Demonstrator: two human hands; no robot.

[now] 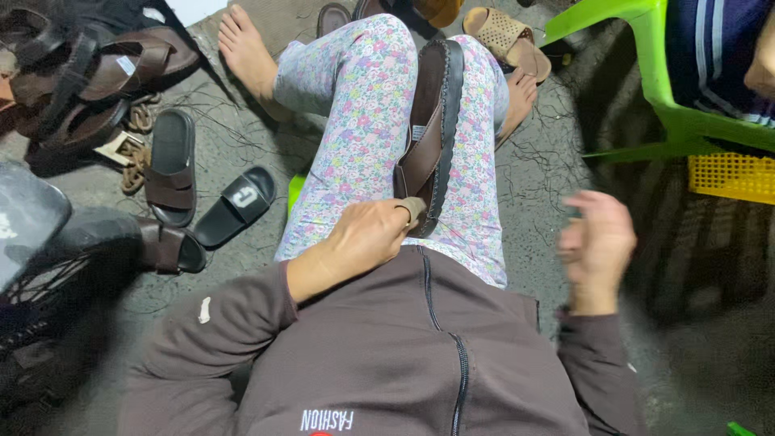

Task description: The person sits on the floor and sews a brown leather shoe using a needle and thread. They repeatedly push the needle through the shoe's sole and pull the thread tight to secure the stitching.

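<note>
The left hand (367, 236) is closed on the near end of a brown sandal (432, 133), which lies lengthwise between the knees on the floral trousers (355, 121). The right hand (599, 242) hangs blurred off to the side, fingers loosely curled, holding nothing I can see. More sandals (173, 165) lie on the concrete floor (541, 169), beside a green plastic chair (662, 97).

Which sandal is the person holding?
The brown sandal with the black sole, gripped between the knees, touched by the left hand. The other sandals lie on the floor.
</note>
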